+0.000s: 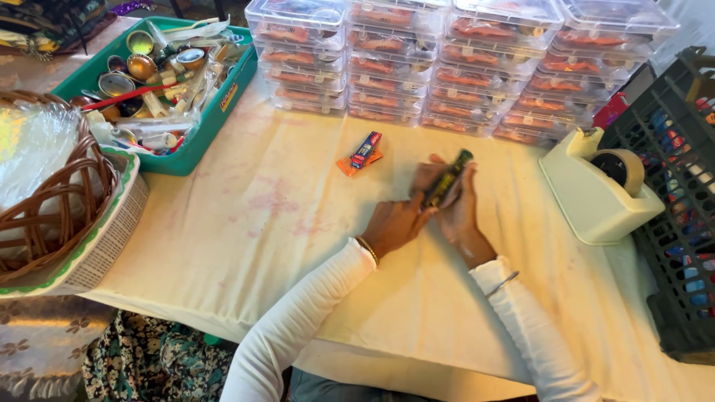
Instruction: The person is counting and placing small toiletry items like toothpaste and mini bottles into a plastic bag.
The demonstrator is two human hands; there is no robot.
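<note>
Both my hands meet over the middle of a cream cloth-covered table [246, 223]. Between them they hold a small bundle of clear wrap with a dark stick-shaped packet [445, 180] pointing up and away from me. My left hand [398, 219] grips its lower end from the left. My right hand [458, 205] presses flat against its right side. A small red and blue packet [365, 150] lies on an orange wrapper [347, 167] just beyond my left hand.
Stacks of clear lidded boxes [462, 67] with orange contents line the far edge. A cream tape dispenser [596, 186] stands right, beside a dark crate [681, 201]. A green tray [216, 123] of small items and a wicker basket [52, 201] sit left.
</note>
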